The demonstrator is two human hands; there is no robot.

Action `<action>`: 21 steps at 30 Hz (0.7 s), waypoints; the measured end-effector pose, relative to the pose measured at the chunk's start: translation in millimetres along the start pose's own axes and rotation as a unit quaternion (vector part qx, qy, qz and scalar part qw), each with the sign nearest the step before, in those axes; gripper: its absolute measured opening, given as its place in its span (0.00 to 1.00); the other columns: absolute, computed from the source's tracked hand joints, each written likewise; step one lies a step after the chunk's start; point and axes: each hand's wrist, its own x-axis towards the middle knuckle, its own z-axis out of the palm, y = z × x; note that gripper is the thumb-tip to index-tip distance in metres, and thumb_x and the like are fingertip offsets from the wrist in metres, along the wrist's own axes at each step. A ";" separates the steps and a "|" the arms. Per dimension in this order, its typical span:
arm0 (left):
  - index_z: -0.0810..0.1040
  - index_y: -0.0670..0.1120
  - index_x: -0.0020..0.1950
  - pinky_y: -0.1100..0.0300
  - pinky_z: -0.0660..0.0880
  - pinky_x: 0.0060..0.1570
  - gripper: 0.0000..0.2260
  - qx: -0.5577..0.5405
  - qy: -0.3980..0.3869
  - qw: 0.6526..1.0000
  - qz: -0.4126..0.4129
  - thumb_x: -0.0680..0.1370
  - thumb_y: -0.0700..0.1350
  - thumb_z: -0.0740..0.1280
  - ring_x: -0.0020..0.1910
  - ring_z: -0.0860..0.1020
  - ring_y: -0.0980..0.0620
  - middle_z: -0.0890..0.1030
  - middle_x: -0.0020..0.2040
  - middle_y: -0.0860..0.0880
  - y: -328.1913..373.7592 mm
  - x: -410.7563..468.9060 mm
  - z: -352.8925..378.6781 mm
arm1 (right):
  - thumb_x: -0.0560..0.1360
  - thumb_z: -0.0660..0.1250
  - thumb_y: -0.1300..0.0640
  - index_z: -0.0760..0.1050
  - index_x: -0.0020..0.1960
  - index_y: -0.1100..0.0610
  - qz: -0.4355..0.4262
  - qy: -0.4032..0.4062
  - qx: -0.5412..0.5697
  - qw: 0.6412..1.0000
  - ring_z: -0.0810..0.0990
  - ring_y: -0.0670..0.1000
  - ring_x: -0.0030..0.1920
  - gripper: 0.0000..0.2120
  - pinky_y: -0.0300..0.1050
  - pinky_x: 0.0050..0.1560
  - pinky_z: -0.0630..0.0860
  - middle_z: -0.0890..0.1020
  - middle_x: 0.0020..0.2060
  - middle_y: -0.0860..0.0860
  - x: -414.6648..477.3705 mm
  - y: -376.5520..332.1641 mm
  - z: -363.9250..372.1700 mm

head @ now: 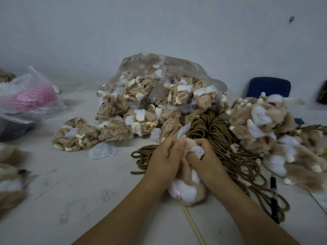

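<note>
In the head view, both hands meet at the middle of the table [88, 183]. The left hand [165, 157] has its fingers curled and pinches the top end of a plush toy [186, 190]. The right hand [205, 157] grips the same end, with a white piece of fabric between its fingers. The toy's white and tan body lies on the table between the two wrists. Just behind the hands lies a bundle of brown cord [210, 127]. Behind that stands a clear bag [159, 76] full of tan fabric pieces. A pile of plush [265, 133] is at the right, and a pen [274, 197] lies near it. A thin stick [192, 225] lies under the toy.
</note>
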 end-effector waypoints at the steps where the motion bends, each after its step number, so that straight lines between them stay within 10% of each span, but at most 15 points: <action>1: 0.77 0.51 0.41 0.65 0.76 0.38 0.13 -0.049 0.019 0.998 -0.046 0.81 0.54 0.62 0.36 0.79 0.60 0.82 0.36 0.55 0.0 2.4 -1.8 | 0.67 0.67 0.43 0.70 0.45 0.33 -0.005 -0.015 0.020 1.000 0.81 0.39 0.40 0.10 0.34 0.37 0.76 0.82 0.41 0.40 0.1 0.1 -0.6; 4: 0.83 0.45 0.51 0.51 0.80 0.51 0.16 -0.203 0.055 0.959 -0.192 0.81 0.56 0.63 0.49 0.84 0.46 0.86 0.47 0.44 -2.8 10.6 -9.7 | 0.64 0.70 0.37 0.72 0.48 0.33 -0.012 -0.037 0.079 0.996 0.82 0.41 0.47 0.14 0.35 0.42 0.78 0.81 0.46 0.37 -1.8 -1.8 1.1; 9: 0.80 0.39 0.59 0.55 0.81 0.40 0.21 -0.383 0.058 0.862 -0.327 0.81 0.55 0.62 0.47 0.85 0.44 0.85 0.51 0.38 0.2 13.5 -17.1 | 0.63 0.64 0.27 0.74 0.44 0.48 0.029 -0.022 -0.002 0.999 0.77 0.38 0.33 0.26 0.31 0.33 0.72 0.80 0.33 0.38 -4.1 -7.5 0.5; 12: 0.81 0.39 0.58 0.50 0.81 0.51 0.20 -0.341 0.066 0.893 -0.285 0.80 0.55 0.65 0.51 0.84 0.41 0.84 0.52 0.37 -4.0 15.4 -14.2 | 0.75 0.65 0.41 0.81 0.47 0.44 0.066 -0.105 0.039 0.991 0.82 0.40 0.41 0.09 0.34 0.38 0.77 0.85 0.42 0.42 -9.6 -6.7 0.3; 16: 0.81 0.40 0.50 0.43 0.78 0.56 0.19 -0.241 0.087 0.937 -0.238 0.77 0.57 0.68 0.51 0.82 0.39 0.84 0.52 0.37 -5.1 15.9 -11.7 | 0.79 0.62 0.48 0.81 0.47 0.48 0.057 -0.011 0.068 0.996 0.83 0.48 0.41 0.09 0.43 0.38 0.79 0.85 0.41 0.50 -3.8 -9.2 0.5; 21: 0.74 0.43 0.38 0.55 0.72 0.35 0.21 -0.096 0.109 0.975 -0.171 0.75 0.61 0.68 0.34 0.74 0.51 0.76 0.34 0.47 -8.9 17.2 -13.2 | 0.80 0.61 0.49 0.80 0.46 0.49 0.078 -0.005 0.058 0.995 0.84 0.49 0.42 0.11 0.43 0.40 0.81 0.85 0.42 0.51 -1.5 -6.3 -0.5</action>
